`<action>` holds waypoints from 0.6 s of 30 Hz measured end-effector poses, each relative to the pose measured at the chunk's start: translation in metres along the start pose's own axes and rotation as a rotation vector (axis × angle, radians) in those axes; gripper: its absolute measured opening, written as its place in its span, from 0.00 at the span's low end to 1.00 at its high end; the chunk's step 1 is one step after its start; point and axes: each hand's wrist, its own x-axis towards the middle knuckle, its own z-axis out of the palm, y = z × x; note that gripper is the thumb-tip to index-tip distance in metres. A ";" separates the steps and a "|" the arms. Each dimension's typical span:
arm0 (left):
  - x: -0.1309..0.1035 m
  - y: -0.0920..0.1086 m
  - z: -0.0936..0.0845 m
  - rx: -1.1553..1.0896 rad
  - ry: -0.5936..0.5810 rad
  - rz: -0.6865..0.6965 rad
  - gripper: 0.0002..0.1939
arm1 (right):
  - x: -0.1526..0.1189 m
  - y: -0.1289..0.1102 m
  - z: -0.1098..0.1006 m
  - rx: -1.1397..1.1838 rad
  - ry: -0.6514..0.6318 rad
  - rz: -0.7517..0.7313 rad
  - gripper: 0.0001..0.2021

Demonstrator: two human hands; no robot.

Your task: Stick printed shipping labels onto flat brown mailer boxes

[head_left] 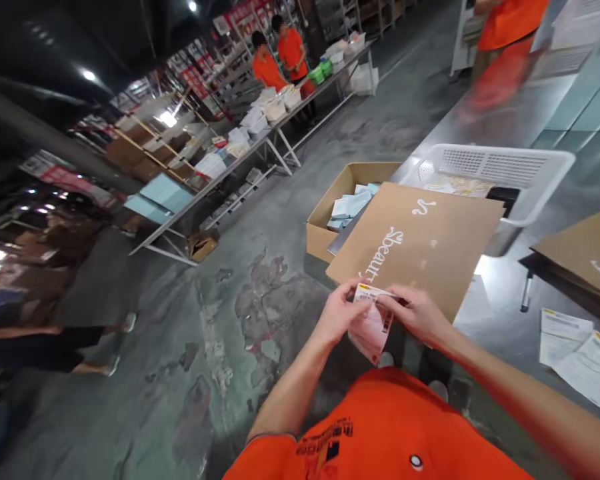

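Between my two hands is a printed label (371, 327) with a barcode and a yellow strip at its top edge. My left hand (337, 313) pinches it on the left side. At its upper right, my right hand (417, 313) grips it between thumb and fingers. Just beyond the hands lies a flat brown cardboard mailer (425, 240) with white "Sbeauty" lettering, overhanging the table's edge. The label hangs in front of the mailer's near edge, and its lower part droops over the floor.
A white plastic basket (540, 173) stands on the metal table (500, 293) behind the mailer. An open carton (325, 233) holds pale blue boxes. To the right are a marker pen (527, 291), paper slips (587, 373) and another brown mailer (590, 247). People in orange work farther off.
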 end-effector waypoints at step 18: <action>0.013 -0.100 -0.115 0.089 0.156 -0.227 0.24 | 0.106 0.070 -0.028 -1.070 0.258 0.093 0.28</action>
